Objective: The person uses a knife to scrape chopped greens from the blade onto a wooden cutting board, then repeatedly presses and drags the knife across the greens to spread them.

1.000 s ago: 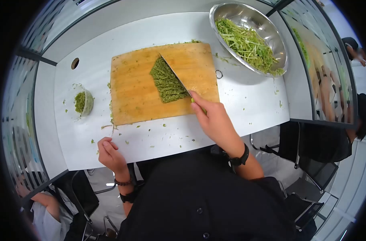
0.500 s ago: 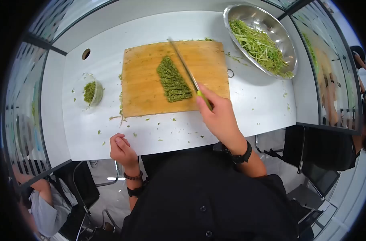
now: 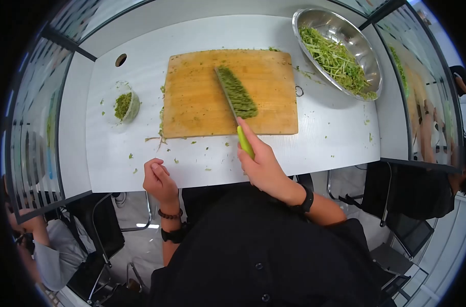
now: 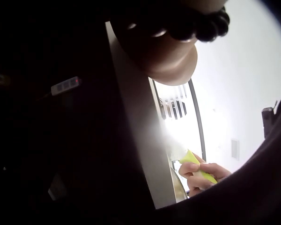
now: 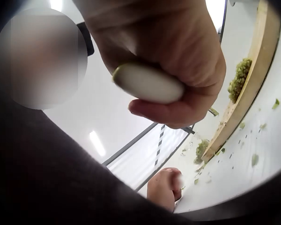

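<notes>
In the head view my right hand [image 3: 263, 166] grips the green handle of a kitchen knife [image 3: 245, 142]. The blade lies along the left side of a strip of finely chopped greens [image 3: 239, 96] on the wooden cutting board [image 3: 192, 97]. From the right wrist, the pale butt of the knife handle [image 5: 147, 84] pokes out of the curled fingers. My left hand [image 3: 160, 180] rests at the table's front edge, fingers loosely curled, with nothing in them.
A steel bowl [image 3: 371, 56] of cut green stems [image 3: 335, 59] stands at the back right. Left of the board is a small clear cup [image 3: 135, 105] holding chopped greens. Scraps dot the white table [image 3: 274, 148], which has a hole [image 3: 121, 60] at back left and upright side panels.
The knife swung from the right side of the chopped greens, up off them, over to their left side. The greens now lie further right on the board. My left hand stays at the table edge.
</notes>
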Motion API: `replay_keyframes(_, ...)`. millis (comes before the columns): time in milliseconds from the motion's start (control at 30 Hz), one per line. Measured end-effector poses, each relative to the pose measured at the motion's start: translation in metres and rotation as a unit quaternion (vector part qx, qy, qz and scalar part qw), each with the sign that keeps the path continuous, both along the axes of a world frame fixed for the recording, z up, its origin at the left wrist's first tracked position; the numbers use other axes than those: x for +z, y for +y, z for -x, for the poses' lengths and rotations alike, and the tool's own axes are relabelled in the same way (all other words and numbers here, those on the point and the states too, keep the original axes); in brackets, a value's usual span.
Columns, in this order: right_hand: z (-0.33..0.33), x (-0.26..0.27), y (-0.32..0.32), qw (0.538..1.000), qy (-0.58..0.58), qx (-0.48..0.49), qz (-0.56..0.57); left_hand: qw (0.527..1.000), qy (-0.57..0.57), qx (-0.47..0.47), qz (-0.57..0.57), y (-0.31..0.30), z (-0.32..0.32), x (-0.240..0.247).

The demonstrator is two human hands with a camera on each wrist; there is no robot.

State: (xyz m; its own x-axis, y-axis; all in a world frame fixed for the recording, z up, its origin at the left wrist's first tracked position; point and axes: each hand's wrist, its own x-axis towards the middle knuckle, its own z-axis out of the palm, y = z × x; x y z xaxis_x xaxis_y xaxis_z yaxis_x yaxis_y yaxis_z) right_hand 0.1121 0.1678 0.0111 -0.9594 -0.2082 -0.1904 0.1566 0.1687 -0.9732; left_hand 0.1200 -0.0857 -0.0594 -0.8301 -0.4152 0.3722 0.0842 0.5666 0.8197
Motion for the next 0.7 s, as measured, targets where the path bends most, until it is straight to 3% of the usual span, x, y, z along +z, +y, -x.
replay_keyframes(133, -0.008, -0.004, -0.007, 1.000, 0.009, 0.001, 0.023, 1.000, 0.001, -0.014, 0.019, -0.002, -0.001, 0.002)
replay_keyframes(267, -0.008, 0.007, -0.006, 0.985, -0.136, -0.017, 0.109, 1.000, 0.010, -0.024, 0.009, -0.003, 0.001, 0.000)
replay_keyframes(367, -0.004, -0.001, -0.012, 0.983, -0.086, -0.103, 0.124, 1.000, 0.014, -0.028, -0.002, -0.004, 0.000, -0.002)
replay_keyframes(467, 0.003, -0.004, -0.020, 0.984, -0.080, -0.054, 0.148, 0.999, 0.008, -0.036, -0.002, -0.006, 0.001, -0.004)
replay_keyframes(700, 0.002, -0.008, -0.033, 0.973, -0.066, -0.139, 0.171, 0.999, 0.021, -0.029, 0.035, -0.009, 0.002, -0.005)
